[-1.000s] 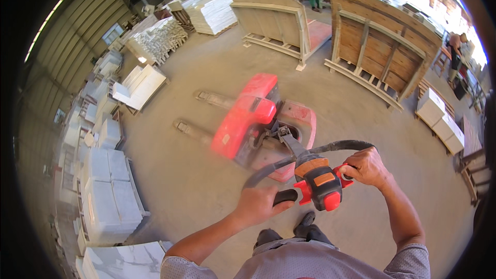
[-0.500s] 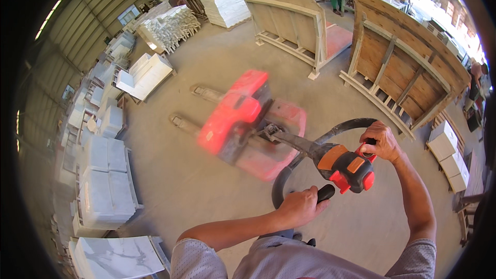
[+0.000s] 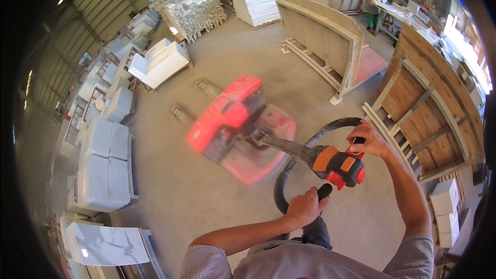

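A red powered pallet truck (image 3: 227, 108) stands on the floor ahead of me, its two forks (image 3: 206, 88) pointing away to the far left. From its base a dark tiller arm (image 3: 287, 144) rises toward me and ends in a black and orange control head (image 3: 338, 164) with red buttons. My right hand (image 3: 369, 139) is closed round the grip on the right of that head, thumb by its red part. My left hand (image 3: 306, 207) wraps the black grip on the near left. A curved black bar (image 3: 330, 125) loops beside the tiller.
Pale slabs on racks (image 3: 106, 160) line the left side, with a grey-veined slab (image 3: 108, 244) nearest. White stacks (image 3: 258, 1) stand at the back. Wooden A-frames (image 3: 320, 41) and a large wooden rack (image 3: 423, 98) are on the right. A person (image 3: 376, 0) works at a far-right table.
The view has turned left, so racks and stacks shift right in the picture. The pallet truck has swung slightly with the tiller. Both hands keep their grips.
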Available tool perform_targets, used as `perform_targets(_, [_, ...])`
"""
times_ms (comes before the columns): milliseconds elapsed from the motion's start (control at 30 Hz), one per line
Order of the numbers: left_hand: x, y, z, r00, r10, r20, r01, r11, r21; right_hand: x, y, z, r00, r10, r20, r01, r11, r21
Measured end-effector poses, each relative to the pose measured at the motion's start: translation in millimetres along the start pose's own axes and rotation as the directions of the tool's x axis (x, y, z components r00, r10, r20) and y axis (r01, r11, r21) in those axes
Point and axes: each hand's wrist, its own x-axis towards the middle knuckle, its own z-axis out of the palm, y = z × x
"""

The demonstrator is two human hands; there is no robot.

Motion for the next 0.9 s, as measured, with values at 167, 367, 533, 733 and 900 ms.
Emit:
perform_targets(167, [13.6, -13.3, -4.0, 0.990, -0.113, -0.081, 0.119, 0.991, 0.061, 60.2, 16.1, 13.3, 0.994, -0.058, 0.093, 0.061, 0.998, -0.028])
perform_targets(367, [40.9, -32.0, -12.8, 0.952, -0.246, -0.181, 0.264, 0.961, 0.082, 140.2, 39.8, 36.0, 0.960, -0.221, 0.174, 0.217, 0.975, 0.040])
perform_targets(533, [72.6, -48.2, -25.9, 0.906, -0.308, -0.290, 0.342, 0.937, 0.074, 218.2, 51.4, 49.3, 0.917, -0.358, 0.173, 0.350, 0.934, 0.076])
perform_targets(733, [120.8, -62.7, -44.9, 0.856, -0.371, -0.361, 0.398, 0.917, 0.002, 300.2, 60.9, 46.2, 0.871, -0.446, 0.207, 0.429, 0.895, 0.124])
perform_targets(900, [140.9, -80.1, -54.0, 0.806, -0.443, -0.393, 0.453, 0.889, -0.073, 345.8, 60.0, 63.3, 0.843, -0.457, 0.283, 0.439, 0.889, 0.127])
